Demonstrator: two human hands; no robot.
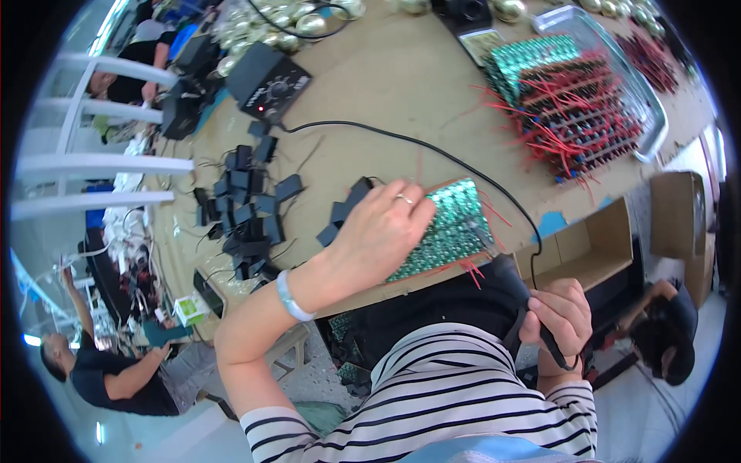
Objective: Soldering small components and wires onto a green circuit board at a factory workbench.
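Note:
A green circuit board panel (459, 220) lies at the near edge of the table, with thin red wires sticking out along its sides. Over its left part lies my left hand (378, 231), fingers bent and held together; the fingertips, and whatever they pinch, are hidden. Several black box-shaped parts (340, 212) lie just beyond that hand. My right hand (559, 316) is wrapped round the dark handle of a soldering iron (509, 279), whose front end points at the panel's lower right corner.
The iron's black cord (417, 140) crosses the table from a black control box (270, 85). More black box-shaped parts (251, 204) lie in a heap at left. Red-wired boards (579, 116) are stacked by a metal tray (652, 116). Cardboard boxes (598, 247) stand right; other people work nearby.

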